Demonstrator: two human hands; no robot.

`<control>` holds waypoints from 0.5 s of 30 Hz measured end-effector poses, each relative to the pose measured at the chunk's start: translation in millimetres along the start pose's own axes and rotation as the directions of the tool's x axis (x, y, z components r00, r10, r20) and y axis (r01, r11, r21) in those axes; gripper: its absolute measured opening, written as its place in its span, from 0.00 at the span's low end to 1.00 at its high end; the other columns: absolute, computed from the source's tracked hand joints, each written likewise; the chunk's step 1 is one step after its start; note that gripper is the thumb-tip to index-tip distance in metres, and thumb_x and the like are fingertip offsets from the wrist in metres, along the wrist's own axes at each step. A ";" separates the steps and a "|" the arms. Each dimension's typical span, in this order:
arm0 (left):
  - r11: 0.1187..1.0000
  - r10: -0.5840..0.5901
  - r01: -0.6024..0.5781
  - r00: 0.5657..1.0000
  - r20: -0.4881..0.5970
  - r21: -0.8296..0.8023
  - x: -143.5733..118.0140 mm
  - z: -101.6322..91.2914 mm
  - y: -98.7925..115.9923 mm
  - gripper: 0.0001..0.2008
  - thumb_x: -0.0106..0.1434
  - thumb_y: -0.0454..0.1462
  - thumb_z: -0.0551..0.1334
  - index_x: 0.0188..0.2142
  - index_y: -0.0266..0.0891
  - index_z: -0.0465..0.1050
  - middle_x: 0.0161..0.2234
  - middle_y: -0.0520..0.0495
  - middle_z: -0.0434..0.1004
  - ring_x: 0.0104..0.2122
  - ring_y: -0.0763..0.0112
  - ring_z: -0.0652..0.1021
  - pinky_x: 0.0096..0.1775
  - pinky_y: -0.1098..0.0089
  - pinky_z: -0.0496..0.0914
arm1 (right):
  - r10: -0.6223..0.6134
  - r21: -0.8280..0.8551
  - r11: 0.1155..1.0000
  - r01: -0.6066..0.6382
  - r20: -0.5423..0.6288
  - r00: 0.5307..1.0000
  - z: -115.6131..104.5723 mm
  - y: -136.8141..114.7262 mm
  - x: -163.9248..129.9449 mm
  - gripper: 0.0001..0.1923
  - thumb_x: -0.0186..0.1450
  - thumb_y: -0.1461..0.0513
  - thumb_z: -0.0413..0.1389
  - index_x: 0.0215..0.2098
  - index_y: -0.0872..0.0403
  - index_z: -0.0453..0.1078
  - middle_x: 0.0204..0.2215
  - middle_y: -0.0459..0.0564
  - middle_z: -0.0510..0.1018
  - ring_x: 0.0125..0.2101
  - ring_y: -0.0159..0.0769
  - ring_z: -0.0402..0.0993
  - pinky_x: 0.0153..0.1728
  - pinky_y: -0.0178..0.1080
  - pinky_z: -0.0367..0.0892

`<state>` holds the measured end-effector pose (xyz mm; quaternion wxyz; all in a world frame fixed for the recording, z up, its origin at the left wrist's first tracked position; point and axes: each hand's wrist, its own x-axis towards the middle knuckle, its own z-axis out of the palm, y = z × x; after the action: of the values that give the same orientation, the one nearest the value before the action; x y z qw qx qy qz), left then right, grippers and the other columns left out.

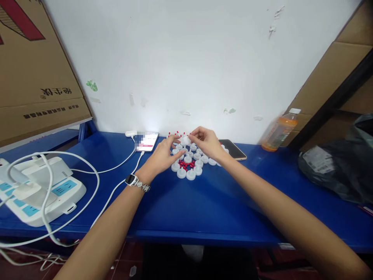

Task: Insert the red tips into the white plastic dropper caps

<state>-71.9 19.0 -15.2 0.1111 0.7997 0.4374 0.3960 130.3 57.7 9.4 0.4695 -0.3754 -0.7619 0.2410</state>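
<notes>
White translucent nozzle lids point(190, 175) with round bases lie grouped on the blue table, several of them touching. Among them is a pile of small red caps point(187, 166). At the back of the group, red caps sit on top of some lids. My left hand point(163, 155) reaches in from the left side, thumb and fingers apart around the lids. Opposite it, my right hand point(207, 143) has thumb and forefinger pinched by a white lid point(185, 140); a small red cap point(189, 136) shows at those fingertips. Its other fingers are curled and partly hidden.
A lit phone point(148, 141) with charging cables lies left; a dark phone point(233, 149) lies behind my right wrist. A power strip point(58, 198) with looping cables is at left. An orange drink bottle point(280, 130) and black plastic bag point(335, 163) stand right. The white wall point(186, 70) bounds the back.
</notes>
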 end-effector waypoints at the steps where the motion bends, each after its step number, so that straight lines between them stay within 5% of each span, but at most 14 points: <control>1: 0.999 -0.019 0.019 1.000 -0.011 0.027 0.1 -0.7 -3.4 0.22 0.65 0.46 0.62 0.55 0.40 0.65 0.50 0.42 0.75 0.42 0.63 0.77 0.41 0.63 0.72 | 0.007 -0.088 0.996 -0.010 -0.038 0.999 -0.9 5.1 8.3 0.06 0.62 0.60 0.58 0.33 0.55 0.71 0.27 0.48 0.78 0.29 0.33 0.74 0.33 0.35 0.66; 4: 0.996 -0.047 0.046 0.999 0.002 0.079 0.4 -2.5 -12.2 0.16 0.66 0.45 0.60 0.48 0.38 0.69 0.47 0.42 0.75 0.40 0.64 0.77 0.41 0.62 0.72 | 0.061 -0.345 0.937 -0.049 0.024 0.998 -1.1 22.5 30.9 0.02 0.59 0.65 0.58 0.30 0.56 0.73 0.27 0.50 0.80 0.29 0.34 0.74 0.32 0.34 0.65; 8: 0.994 -0.045 0.042 0.998 0.035 0.100 0.1 -1.7 -16.4 0.14 0.67 0.46 0.59 0.44 0.39 0.71 0.46 0.43 0.74 0.42 0.62 0.76 0.43 0.61 0.71 | 0.106 -0.567 0.823 0.044 0.228 0.968 8.1 38.2 46.5 0.04 0.57 0.68 0.58 0.29 0.57 0.76 0.26 0.50 0.80 0.28 0.34 0.74 0.31 0.33 0.64; 15: 0.994 -0.040 0.032 0.996 0.077 0.108 -1.6 -0.1 -16.1 0.12 0.65 0.45 0.61 0.43 0.40 0.71 0.43 0.44 0.73 0.43 0.60 0.75 0.44 0.60 0.70 | 0.173 -0.610 0.790 0.062 0.318 0.932 18.3 37.5 53.1 0.08 0.58 0.68 0.57 0.34 0.57 0.78 0.31 0.51 0.83 0.32 0.34 0.76 0.34 0.32 0.65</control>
<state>-82.3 27.3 -24.4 0.0924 0.8115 0.4676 0.3382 112.2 122.4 2.7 0.1691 -0.4789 -0.8593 0.0600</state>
